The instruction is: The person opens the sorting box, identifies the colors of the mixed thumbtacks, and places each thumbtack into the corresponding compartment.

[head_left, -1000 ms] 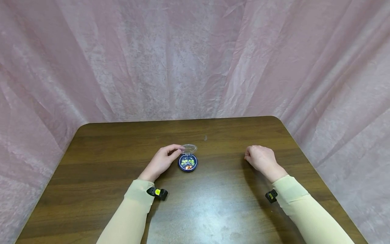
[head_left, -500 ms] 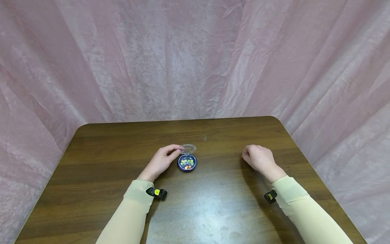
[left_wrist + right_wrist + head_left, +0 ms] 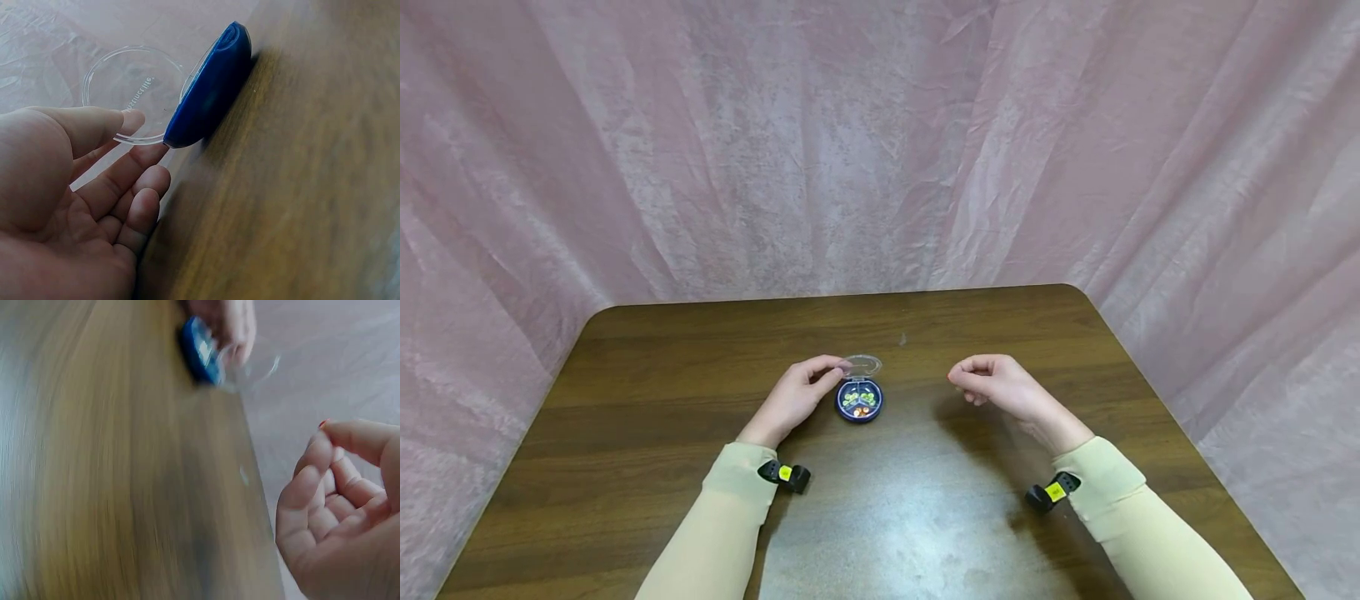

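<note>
A round blue pill box lies on the table with its clear lid raised. Green-yellow pieces sit in its two far compartments, orange ones in the near one. My left hand pinches the lid's left edge between thumb and fingers; the left wrist view shows the lid standing up from the box. To the right of the box, above the table, my right hand pinches a tiny orange-red piece between thumb and forefinger. Mostly hidden by the fingertips, its shape cannot be made out.
The brown wooden table has rounded far corners. Pink curtains hang behind it and at both sides. A small pale mark shows on the tabletop beyond the box.
My right hand has moved left toward the pill box and turned, so its pinching thumb and forefinger now show. The left hand stays on the lid.
</note>
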{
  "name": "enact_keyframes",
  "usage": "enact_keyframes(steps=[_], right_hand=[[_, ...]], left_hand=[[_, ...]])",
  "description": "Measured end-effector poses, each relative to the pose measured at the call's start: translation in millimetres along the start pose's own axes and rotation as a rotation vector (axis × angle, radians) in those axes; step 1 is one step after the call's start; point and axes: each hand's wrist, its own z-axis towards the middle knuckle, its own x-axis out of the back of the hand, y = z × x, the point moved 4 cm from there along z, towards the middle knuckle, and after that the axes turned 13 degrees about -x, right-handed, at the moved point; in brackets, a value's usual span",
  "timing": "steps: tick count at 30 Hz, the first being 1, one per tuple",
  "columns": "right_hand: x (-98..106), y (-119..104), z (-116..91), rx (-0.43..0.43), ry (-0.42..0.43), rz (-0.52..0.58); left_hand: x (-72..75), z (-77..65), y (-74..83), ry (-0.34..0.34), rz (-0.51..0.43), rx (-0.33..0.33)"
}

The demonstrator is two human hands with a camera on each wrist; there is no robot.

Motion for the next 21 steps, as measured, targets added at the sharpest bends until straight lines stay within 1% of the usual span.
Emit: enact_keyframes(steps=[3,5,7,9,12,15,18,21], right_hand=[[-11,-6,-3,-0.006,-0.127,0.234],[-19,-10,-5,0.000,-0.230,0.382],[-26,-15,-6,0.009,-0.328,0.496],[-33,-20,-8,0.027,-0.420,0.579],[-42,-27,-11,0.065,-0.543,0.657],[-49,-35,-15,0.112,-0.649,0.706],[-55,-42,-19,0.158,-0.730,0.719],[-58,-48,-21,0.190,-0.767,0.711]], left_hand=[[0.0,-0.4,0.4,0.000,-0.002,0.004],[0.0,-0.7,0.6,-0.001,-0.002,0.007],[0.2,-1.0,0.7,-0.002,-0.002,0.009],[0.5,-1.3,0.9,-0.002,-0.001,0.011],[0.6,-1.1,1.5,0.000,0.000,0.006],[0.4,-0.5,1.9,0.003,-0.001,-0.002],[0.1,-0.2,2.0,0.002,-0.006,-0.006],[0.2,0.4,1.9,0.002,-0.009,-0.006]])
